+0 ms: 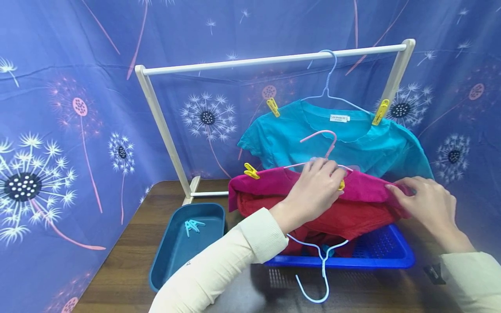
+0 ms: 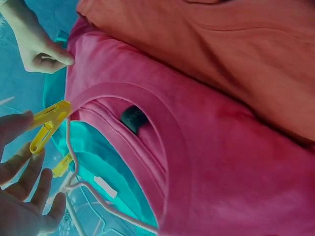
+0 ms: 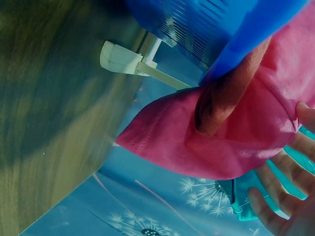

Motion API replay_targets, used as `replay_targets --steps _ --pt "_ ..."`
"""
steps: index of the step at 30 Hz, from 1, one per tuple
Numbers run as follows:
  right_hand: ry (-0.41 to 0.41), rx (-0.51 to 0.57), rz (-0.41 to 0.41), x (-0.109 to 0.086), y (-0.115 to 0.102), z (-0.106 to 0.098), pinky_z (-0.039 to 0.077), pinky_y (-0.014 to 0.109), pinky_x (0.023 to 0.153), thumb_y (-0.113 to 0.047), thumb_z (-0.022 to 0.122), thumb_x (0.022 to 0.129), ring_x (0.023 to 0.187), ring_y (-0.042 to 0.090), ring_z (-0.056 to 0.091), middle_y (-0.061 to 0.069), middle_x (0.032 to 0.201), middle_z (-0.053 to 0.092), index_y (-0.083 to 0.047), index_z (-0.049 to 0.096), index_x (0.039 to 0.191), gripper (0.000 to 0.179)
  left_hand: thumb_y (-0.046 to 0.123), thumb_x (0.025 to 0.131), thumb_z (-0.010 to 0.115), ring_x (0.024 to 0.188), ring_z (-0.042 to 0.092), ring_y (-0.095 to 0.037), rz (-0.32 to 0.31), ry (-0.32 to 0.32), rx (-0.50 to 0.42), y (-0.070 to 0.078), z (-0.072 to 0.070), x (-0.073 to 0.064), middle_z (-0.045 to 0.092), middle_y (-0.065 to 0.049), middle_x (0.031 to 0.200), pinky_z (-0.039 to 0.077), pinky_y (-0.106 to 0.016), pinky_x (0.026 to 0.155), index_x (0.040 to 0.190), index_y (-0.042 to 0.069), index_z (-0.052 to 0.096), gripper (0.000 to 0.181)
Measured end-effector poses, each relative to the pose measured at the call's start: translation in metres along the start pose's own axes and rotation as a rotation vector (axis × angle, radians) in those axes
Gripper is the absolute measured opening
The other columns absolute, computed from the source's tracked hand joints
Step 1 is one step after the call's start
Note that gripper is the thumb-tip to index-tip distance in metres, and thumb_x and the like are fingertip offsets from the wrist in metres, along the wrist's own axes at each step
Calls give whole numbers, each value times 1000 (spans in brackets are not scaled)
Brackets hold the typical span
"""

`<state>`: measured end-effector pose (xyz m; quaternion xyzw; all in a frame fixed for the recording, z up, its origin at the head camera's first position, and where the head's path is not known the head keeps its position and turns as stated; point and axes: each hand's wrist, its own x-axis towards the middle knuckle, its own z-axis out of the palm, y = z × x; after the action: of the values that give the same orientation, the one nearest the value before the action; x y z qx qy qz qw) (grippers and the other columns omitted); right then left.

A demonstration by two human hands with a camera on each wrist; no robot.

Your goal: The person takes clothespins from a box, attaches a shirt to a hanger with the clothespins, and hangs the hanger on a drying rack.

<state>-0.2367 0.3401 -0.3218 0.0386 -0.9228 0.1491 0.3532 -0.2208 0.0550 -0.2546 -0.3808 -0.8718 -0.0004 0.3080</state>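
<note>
A magenta T-shirt (image 1: pixel 365 187) is on a pink wire hanger (image 1: pixel 332 150), and one yellow clothespin (image 1: pixel 251 171) is clipped on its left shoulder. My left hand (image 1: pixel 313 191) pinches another yellow clothespin (image 2: pixel 49 123) between thumb and finger, its tip right at the collar edge beside the hanger. With thumb and fingers, my right hand (image 1: pixel 426 204) pinches the shirt's right shoulder. Below the magenta cloth hangs a red garment (image 1: pixel 332 217). Behind, a turquoise T-shirt (image 1: pixel 282 134) hangs from a blue hanger (image 1: pixel 328 82), held by yellow clothespins at both shoulders.
A white rail (image 1: pixel 235 64) on wooden posts spans the back. At the left, a dark teal tray (image 1: pixel 168 256) holds several light-blue clothespins (image 1: pixel 193 226). A blue basket (image 1: pixel 383 261) with clothes stands under the shirts, a pale blue hanger (image 1: pixel 324 265) over its front rim.
</note>
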Motion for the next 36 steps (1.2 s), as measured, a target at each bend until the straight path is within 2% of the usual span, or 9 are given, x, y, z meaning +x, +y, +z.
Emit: replay_targets --steps 5,13,18,26,31,36 --pt "5 0 -15 0 0 0 29 41 40 -35 68 76 73 42 57 23 88 66 -10 70 87 27 39 85 59 115 47 -14 34 11 32 9 2 12 57 4 116 40 -32 96 120 20 55 40" --pt "-33 -25 19 -4 0 -3 33 42 41 -38 66 79 72 42 55 24 88 65 -7 68 91 33 40 87 57 118 45 -14 56 -19 95 22 3 33 55 4 122 38 -29 99 123 21 53 41" --pt "-38 -35 24 -6 2 -4 34 45 41 -40 66 78 73 44 56 24 88 65 -6 68 90 35 34 88 57 116 48 -15 62 7 165 29 7 45 56 5 120 39 -29 97 120 22 54 35" --pt "4 -34 -36 -2 2 -1 34 44 40 -36 67 78 69 42 56 23 84 65 -6 68 88 31 35 87 55 115 49 -17 63 -4 252 35 14 59 55 7 120 39 -31 97 119 23 54 34" --pt "3 -39 -56 0 1 -1 34 41 39 -35 67 78 66 41 55 24 83 64 -5 68 88 33 32 91 48 113 49 -18 79 2 294 38 16 66 56 8 115 39 -33 96 117 23 54 28" --pt "-14 -41 -51 0 -1 -1 34 40 38 -36 67 78 66 41 55 25 82 64 -3 67 89 34 31 91 46 115 48 -18 78 -21 310 39 18 71 56 8 116 37 -35 99 118 24 55 30"
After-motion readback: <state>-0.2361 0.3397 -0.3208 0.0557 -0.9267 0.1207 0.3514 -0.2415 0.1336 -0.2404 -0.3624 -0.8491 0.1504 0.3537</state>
